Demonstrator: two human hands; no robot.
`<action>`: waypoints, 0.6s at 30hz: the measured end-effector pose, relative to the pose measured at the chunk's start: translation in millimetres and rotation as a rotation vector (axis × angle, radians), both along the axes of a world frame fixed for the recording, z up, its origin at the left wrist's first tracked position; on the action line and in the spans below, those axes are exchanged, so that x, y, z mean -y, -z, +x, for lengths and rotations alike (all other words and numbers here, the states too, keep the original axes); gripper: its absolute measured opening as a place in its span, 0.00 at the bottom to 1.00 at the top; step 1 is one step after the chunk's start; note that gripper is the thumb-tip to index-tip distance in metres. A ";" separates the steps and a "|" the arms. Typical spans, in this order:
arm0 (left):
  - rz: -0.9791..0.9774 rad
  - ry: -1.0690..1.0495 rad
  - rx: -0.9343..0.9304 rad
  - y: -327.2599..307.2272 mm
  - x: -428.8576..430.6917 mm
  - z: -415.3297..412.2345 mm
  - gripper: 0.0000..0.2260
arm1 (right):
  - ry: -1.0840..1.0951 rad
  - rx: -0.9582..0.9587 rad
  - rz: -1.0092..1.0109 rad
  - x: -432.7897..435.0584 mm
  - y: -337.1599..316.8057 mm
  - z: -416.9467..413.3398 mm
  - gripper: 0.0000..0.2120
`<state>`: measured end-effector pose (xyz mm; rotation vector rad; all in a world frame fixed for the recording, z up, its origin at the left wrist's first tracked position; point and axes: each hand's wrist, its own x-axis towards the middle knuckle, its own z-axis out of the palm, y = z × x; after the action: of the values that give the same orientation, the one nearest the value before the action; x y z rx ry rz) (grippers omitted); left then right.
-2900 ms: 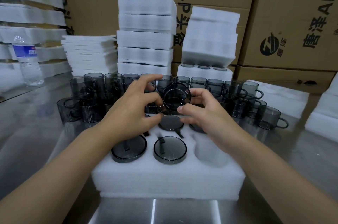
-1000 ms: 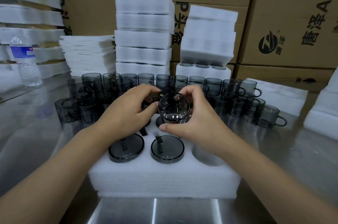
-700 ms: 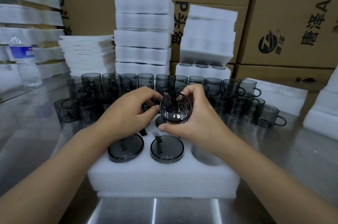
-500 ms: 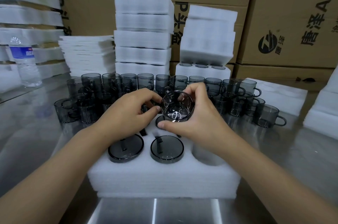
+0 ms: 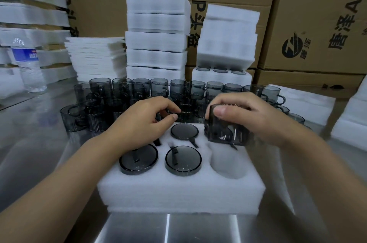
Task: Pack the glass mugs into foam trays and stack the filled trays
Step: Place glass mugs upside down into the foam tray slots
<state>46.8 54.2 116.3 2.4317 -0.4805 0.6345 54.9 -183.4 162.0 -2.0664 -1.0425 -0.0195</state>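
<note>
The step in hand is seating a mug in the far-right pocket of the foam tray. The right hand grips the smoked-glass mug mouth down, fingers wrapped over its upturned base and thumb on the near wall. The mug stands partly above the foam at that pocket, tilted a little, its handle low on the near side by the slot cut for it. How deep it has gone cannot be told.

Three seated mugs show their bases in the near-left, near-middle and far-middle pockets. The far-left pocket is hidden under the left hand, which hovers over the tray's far-left corner with fingers curled and thumb close to the forefinger. Whether it pinches anything cannot be told. The near-right pocket is empty.

Next, the held mug probably needs its handle lined up with the slot and then a straight push down until its base is level with the others. After that a fresh one from the loose mugs on the bench beyond the tray should fill the near-right pocket before the tray goes onto the far tray stacks.
</note>
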 end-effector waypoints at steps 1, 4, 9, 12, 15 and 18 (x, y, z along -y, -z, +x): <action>-0.004 0.003 0.001 -0.1 0.3 -0.3 0.06 | -0.024 -0.056 -0.059 3.5 -0.8 2.0 0.19; -0.003 0.003 -0.004 -1.0 1.0 -1.0 0.06 | -0.101 -0.197 -0.156 11.7 -1.5 5.4 0.18; -0.009 0.006 -0.009 -2.4 2.0 -2.7 0.06 | -0.177 -0.298 -0.270 16.8 -1.8 6.2 0.20; -0.010 0.005 -0.010 -2.5 2.3 -3.2 0.06 | -0.188 -0.300 -0.349 16.8 -0.9 5.3 0.22; -0.002 0.001 -0.011 -2.3 1.9 -2.4 0.05 | -0.177 -0.277 -0.390 17.7 -1.7 4.8 0.24; 0.004 -0.001 -0.014 -2.3 1.7 -2.1 0.05 | -0.165 -0.261 -0.450 16.5 -0.8 4.6 0.26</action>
<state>44.7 52.5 118.6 2.4390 -0.4759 0.6164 59.5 -199.8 162.9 -2.2873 -1.1221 0.6024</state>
